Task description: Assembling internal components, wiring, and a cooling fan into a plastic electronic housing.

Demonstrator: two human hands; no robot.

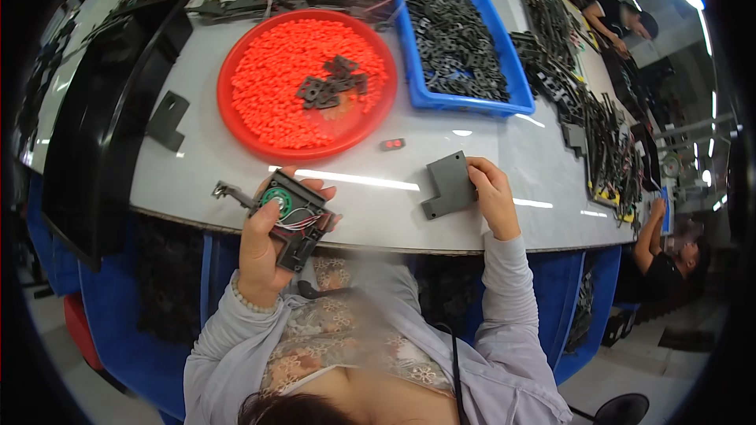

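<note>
My left hand is closed around an open dark plastic housing. Inside it sits a green ring-shaped part with thin red and white wires, and a metal arm sticks out on its left. Over the table's front part, my right hand pinches the right edge of a flat L-shaped dark grey cover, which has small holes at its corners. The two pieces are apart. A small grey piece with two red parts lies on the table beyond my hands.
A round red tray holds many small red pieces and several dark parts. Right of it stands a blue bin full of black parts. A grey bracket and a long black panel lie left. Other people work at the far right.
</note>
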